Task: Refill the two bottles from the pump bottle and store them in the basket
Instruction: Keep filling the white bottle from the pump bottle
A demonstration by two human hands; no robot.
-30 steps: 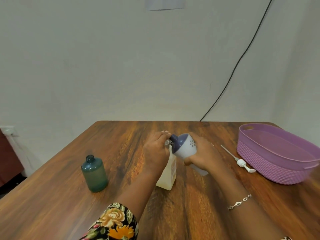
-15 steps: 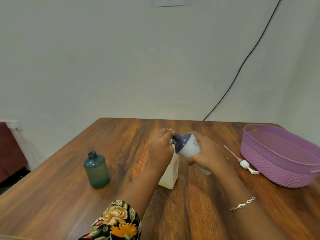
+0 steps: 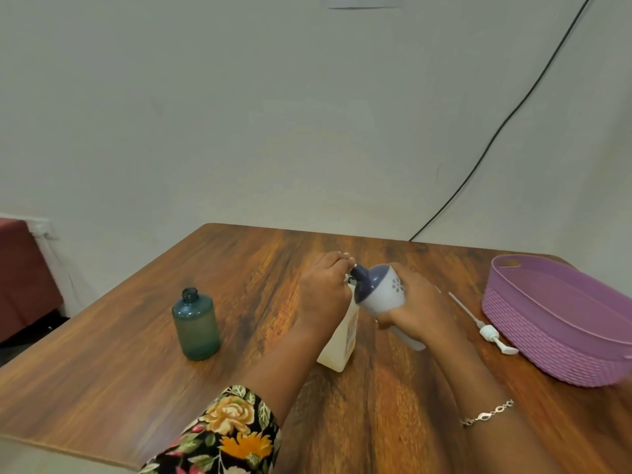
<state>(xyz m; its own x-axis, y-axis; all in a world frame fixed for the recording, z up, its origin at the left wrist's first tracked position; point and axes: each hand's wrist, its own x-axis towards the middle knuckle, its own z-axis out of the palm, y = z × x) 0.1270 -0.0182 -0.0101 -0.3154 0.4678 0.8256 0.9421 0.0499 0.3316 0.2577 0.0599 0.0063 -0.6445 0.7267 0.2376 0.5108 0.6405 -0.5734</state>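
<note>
A cream pump bottle (image 3: 338, 347) without its pump stands mid-table. My left hand (image 3: 323, 292) grips it round the neck and hides its mouth. My right hand (image 3: 417, 309) holds a white bottle with a navy top (image 3: 383, 292), tilted to the left. The navy neck meets the pump bottle's top beside my left fingers. A teal bottle (image 3: 196, 325) stands uncapped and upright to the left, apart from both hands. The removed pump head with its tube (image 3: 489, 333) lies on the table to the right.
A purple basket (image 3: 547, 336) sits at the table's right side, next to the pump head. The wooden table (image 3: 239, 275) meets a pale wall behind, and a black cable (image 3: 478, 159) runs down that wall. The table's left edge is near the teal bottle.
The view has shifted slightly. Both hands keep their grips, and the white bottle stays tilted against the pump bottle's top.
</note>
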